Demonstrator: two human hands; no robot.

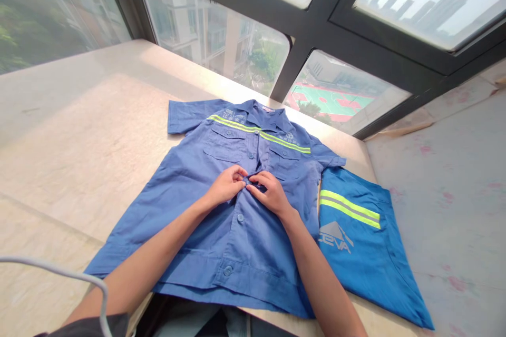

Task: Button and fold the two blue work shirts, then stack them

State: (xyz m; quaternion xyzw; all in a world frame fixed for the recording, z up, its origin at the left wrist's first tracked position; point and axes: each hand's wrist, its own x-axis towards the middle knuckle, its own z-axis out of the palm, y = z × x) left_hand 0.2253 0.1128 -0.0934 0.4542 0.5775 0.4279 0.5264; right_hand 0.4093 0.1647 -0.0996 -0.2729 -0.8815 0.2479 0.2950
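A blue short-sleeved work shirt (190,184) lies spread face up, its collar toward the window. A yellow and grey reflective stripe (284,142) crosses its chest. At the middle of the front placket, my left hand (228,185) pinches the cloth edge. My right hand (271,190) pinches the placket from the other side, its fingertips almost meeting the left ones. The button between them is mostly covered by my fingers. Lower down, a button (240,218) and the hem button (227,270) sit on the closed part of the front. Above my hands the placket gapes a little.
A folded brighter blue garment (363,258) with a reflective stripe lies at the right, partly under the shirt's sleeve. A white cable (59,269) crosses the lower left. Both garments rest on a pale stone ledge (79,142) below dark window frames (316,16). A papered wall (454,210) bounds the right.
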